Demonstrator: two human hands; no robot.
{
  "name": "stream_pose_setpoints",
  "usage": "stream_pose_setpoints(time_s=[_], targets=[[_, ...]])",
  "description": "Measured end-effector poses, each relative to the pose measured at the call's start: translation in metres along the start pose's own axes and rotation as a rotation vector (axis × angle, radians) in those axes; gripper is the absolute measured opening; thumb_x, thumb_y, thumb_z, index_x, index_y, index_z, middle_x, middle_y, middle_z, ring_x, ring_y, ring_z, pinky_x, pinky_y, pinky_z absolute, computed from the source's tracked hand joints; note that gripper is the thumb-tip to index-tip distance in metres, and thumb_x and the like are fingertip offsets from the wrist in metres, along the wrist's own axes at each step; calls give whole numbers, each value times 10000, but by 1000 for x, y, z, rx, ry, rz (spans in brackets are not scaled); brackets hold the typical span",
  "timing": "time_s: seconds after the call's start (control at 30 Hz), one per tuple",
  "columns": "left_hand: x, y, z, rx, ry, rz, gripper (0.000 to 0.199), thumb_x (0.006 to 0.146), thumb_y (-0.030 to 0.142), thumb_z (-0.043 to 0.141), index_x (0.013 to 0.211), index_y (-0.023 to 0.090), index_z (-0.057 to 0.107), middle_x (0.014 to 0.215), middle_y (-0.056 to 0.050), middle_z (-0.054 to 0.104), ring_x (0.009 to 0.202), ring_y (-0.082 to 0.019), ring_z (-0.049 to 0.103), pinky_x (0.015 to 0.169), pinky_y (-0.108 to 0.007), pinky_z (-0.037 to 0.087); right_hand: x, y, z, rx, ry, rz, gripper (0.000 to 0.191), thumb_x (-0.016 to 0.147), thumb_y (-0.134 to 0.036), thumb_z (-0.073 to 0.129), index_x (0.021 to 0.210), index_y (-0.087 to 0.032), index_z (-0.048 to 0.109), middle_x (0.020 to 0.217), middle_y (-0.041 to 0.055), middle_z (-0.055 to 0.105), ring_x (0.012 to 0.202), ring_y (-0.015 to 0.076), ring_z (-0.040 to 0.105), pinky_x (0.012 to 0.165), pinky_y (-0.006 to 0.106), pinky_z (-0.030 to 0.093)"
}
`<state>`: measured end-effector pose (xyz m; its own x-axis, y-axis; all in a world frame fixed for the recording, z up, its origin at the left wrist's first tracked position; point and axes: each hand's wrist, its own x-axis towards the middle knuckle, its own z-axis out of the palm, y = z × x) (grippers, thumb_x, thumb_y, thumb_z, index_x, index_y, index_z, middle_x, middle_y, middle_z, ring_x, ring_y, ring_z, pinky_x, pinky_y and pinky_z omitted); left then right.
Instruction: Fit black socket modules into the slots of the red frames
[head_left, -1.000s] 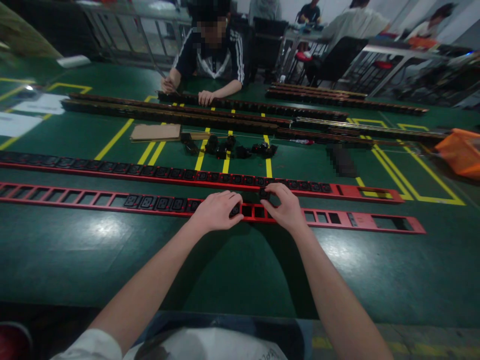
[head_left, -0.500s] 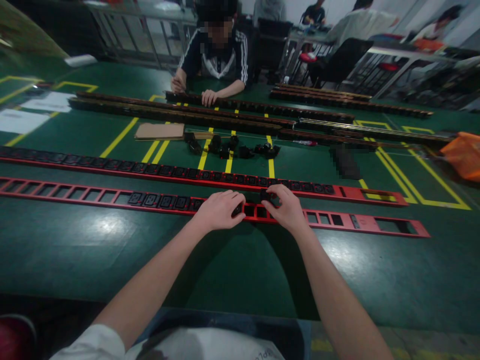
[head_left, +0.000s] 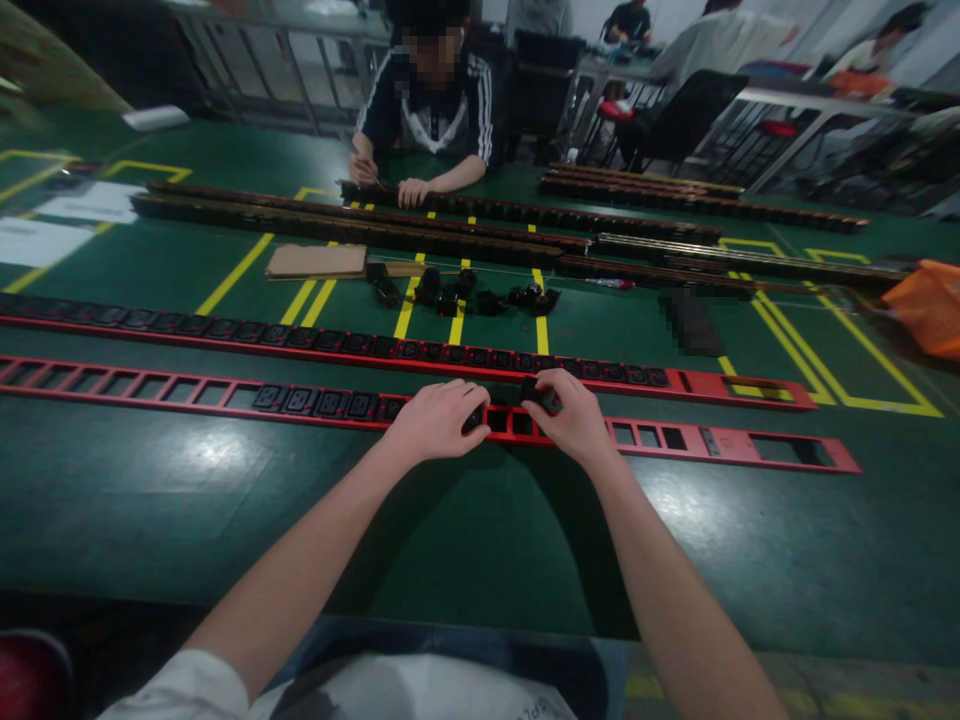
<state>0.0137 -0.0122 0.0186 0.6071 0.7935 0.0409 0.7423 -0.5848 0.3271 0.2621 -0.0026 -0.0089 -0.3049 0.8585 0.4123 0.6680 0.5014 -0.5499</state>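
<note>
My left hand (head_left: 441,420) rests on the near red strip (head_left: 750,446), its fingers closed round a black socket piece (head_left: 474,418) at the strip. Just to the right, my right hand (head_left: 571,412) pinches another black socket piece (head_left: 532,390) above the strip's upper edge. Square openings show between the two hands and right of my right hand. Several black sockets (head_left: 330,402) sit in the near strip left of my left hand. Behind it lies a far red strip (head_left: 694,384) with a long row of black sockets.
Loose black pieces (head_left: 491,302) and a cardboard piece (head_left: 319,261) lie beyond the strips. Farther back are long dark rails (head_left: 360,229). Across the table a person (head_left: 427,110) handles a rail. An orange bag (head_left: 926,305) is at the right, papers (head_left: 94,203) at the left.
The person across the table has shifted their hands slightly to the right and left, and their rail has moved a little right. My hands look nearly unchanged.
</note>
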Motion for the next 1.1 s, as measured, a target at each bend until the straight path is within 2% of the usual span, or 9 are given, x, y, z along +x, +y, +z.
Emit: stream_pose_setpoints(time_s=[0.23,0.33,0.43,0.5,0.67,0.8,0.9,1.03,1.1], targets=[[0,-1,1,1,4,2,237,911,394,538,1073,225,573,1047,-46,669,1004,-229,622,831,-370,511,0,-1,-1,-6,-23,5,158,847,-256,652,912,-234,510,1046,82,655,952,244,639,776,385,542],[0,-1,1,5,9,5,241,912,395,537,1078,225,577,1055,-48,671,1016,-232,622,846,-375,512,0,-1,0,-13,-17,22,215,844,-267,670,1023,-232,556,1040,81,652,985,258,646,820,413,556],[0,-1,2,2,-1,-4,250,907,392,543,1089,225,581,1069,-55,674,1030,-234,621,866,-374,508,1,-2,-1,-29,-27,11,384,853,-282,680,1217,-245,563,1125,89,630,1050,269,640,868,437,561],[0,0,2,4,-7,-9,249,906,390,543,1087,224,584,1070,-58,675,1032,-235,620,864,-370,507,1,-3,-1,-46,-45,-5,406,861,-299,686,1247,-255,566,1150,88,600,1045,267,636,864,435,562],[0,0,1,9,8,0,227,906,376,550,1070,223,583,1051,-50,674,1011,-226,620,847,-363,506,3,-5,-3,-74,-26,17,318,821,-344,741,1046,-231,547,1057,69,559,915,234,605,749,378,537],[-1,0,2,8,13,0,227,908,383,553,1070,226,575,1048,-44,672,1013,-225,619,841,-362,504,3,-3,-2,-84,-20,45,379,790,-408,775,896,-233,456,919,28,519,775,189,539,648,323,471],[0,-1,2,7,9,-3,229,912,390,547,1073,229,568,1057,-40,670,1014,-226,619,830,-366,503,3,-3,-2,-69,-20,57,361,807,-426,761,921,-232,480,898,25,533,760,191,546,650,325,467],[0,-1,2,1,6,-3,229,915,394,540,1074,231,561,1062,-37,668,1011,-223,618,826,-369,503,2,-4,-2,-36,40,6,220,908,-365,656,1065,-239,566,1028,67,596,913,229,619,743,358,515],[0,-1,2,0,6,0,228,915,393,541,1073,229,562,1062,-38,670,1009,-222,619,831,-367,502,2,-5,-4,-37,74,-24,126,949,-330,607,1042,-246,593,1050,71,608,957,229,633,762,357,524]])
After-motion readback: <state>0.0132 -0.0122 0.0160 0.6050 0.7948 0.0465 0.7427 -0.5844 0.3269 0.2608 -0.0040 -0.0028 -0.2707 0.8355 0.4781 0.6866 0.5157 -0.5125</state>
